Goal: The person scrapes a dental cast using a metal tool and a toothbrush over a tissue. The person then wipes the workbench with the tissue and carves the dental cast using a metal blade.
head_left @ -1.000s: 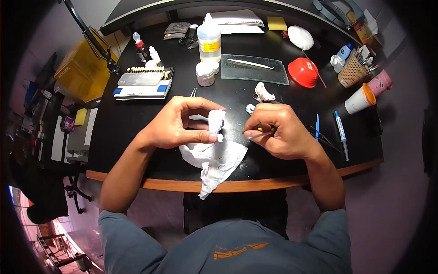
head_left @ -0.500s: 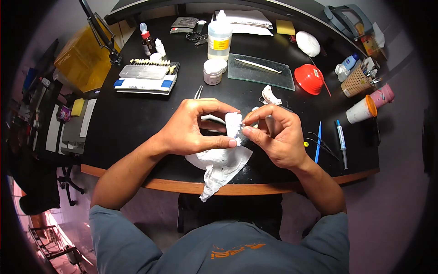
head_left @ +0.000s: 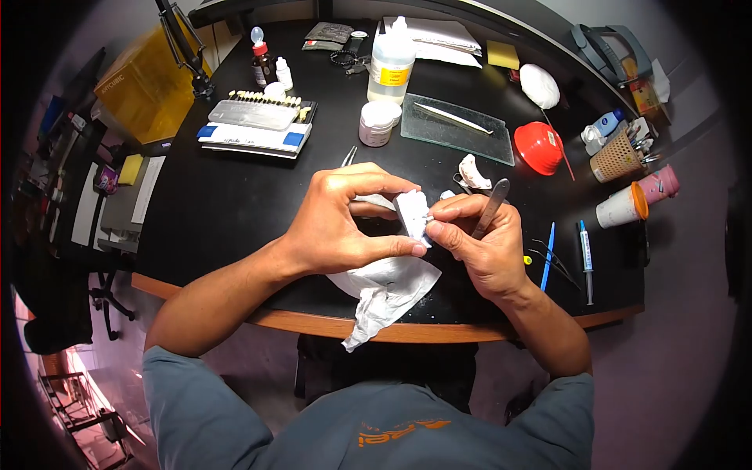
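Note:
My left hand (head_left: pixel 333 223) is closed on a white plaster dental model (head_left: pixel 410 213), gripping it between thumb and fingers above the desk. My right hand (head_left: pixel 482 243) pinches at the model's right side. A metal hand instrument (head_left: pixel 491 207) with a flat, round-ended handle lies through this hand; its working tip is hidden by the fingers. Beneath the hands a crumpled white paper towel (head_left: pixel 388 301) rests on the desk near its front edge. Another small plaster piece (head_left: pixel 474 172) lies beyond my right hand, and metal tweezers (head_left: pixel 349 157) lie beyond my left.
On the black desk (head_left: pixel 235 204) stand a clear bottle (head_left: pixel 391 66), white jars (head_left: pixel 376 125) and a red bowl (head_left: pixel 539 147). A glass slab (head_left: pixel 458 129) carries a white spatula. To the right lie a blue stick (head_left: pixel 548 254) and a syringe (head_left: pixel 586 262). A shade guide (head_left: pixel 251 113) sits back left.
The model has turned and tilted slightly in my left hand. My right hand has rotated, so the metal instrument's handle now shows above it. The view has shifted a little.

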Tool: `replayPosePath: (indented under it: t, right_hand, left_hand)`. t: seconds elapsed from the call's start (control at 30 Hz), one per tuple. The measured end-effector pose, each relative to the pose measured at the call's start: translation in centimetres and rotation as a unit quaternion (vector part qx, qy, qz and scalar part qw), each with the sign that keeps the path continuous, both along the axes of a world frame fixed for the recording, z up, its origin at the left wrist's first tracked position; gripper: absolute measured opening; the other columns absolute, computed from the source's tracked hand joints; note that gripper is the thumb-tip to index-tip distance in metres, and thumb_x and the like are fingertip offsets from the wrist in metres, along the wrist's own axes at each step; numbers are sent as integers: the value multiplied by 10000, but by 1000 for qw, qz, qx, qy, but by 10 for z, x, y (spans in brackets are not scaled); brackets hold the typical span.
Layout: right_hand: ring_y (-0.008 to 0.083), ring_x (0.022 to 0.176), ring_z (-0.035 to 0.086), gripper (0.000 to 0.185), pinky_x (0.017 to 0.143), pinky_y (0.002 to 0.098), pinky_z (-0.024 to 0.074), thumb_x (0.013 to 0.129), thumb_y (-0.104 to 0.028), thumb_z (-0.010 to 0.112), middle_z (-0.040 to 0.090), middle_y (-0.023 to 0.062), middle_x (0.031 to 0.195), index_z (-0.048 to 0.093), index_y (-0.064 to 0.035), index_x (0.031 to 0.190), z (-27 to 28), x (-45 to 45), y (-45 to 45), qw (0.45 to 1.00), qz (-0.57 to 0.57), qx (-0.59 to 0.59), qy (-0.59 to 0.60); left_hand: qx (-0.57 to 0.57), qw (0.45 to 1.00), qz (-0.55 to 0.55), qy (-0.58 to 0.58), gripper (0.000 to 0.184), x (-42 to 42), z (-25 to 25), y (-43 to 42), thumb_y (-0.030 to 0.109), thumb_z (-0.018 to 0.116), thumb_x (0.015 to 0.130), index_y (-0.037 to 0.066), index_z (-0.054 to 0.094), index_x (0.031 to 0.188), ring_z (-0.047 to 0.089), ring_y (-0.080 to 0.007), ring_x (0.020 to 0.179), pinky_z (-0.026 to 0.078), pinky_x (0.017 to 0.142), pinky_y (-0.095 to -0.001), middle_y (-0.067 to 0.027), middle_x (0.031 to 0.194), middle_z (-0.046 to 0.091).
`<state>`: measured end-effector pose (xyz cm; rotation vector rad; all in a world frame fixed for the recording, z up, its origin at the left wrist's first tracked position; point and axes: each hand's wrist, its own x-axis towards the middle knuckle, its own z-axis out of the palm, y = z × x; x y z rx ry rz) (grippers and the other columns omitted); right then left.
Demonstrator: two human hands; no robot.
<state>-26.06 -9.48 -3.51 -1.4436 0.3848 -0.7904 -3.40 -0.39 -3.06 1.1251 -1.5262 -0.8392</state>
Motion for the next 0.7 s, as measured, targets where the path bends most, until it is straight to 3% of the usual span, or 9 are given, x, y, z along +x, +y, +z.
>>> replayPosePath:
  t: [0.37,0.57,0.7]
  right_hand:
    - [134,932,738,117,853,283,603,919,43,814,778,115,1046,776,12,1025,9,-3,-1,998,7,43,33]
    - [63,768,663,128,665,222,519,934,13,813,769,76,969,767,7,1054,9,-4,-4,996,16,68,57]
    - [73,779,670,136,682,226,524,938,19,806,768,79,968,759,6,1064,11,-2,-2,996,18,75,46]
  left_hand:
    - [-30,999,16,-34,618,2,-2,0,143,1019,726,-36,761,1258,743,-177,1050,665,920,-316,-117,1104,706]
    - [-55,996,27,-69,605,4,-3,0,221,1031,723,-5,793,1230,698,-106,879,629,765,-240,-83,1001,706]
    - [-84,992,35,-85,606,6,-4,-1,236,1033,710,2,801,1219,697,-112,842,619,731,-245,-82,968,709]
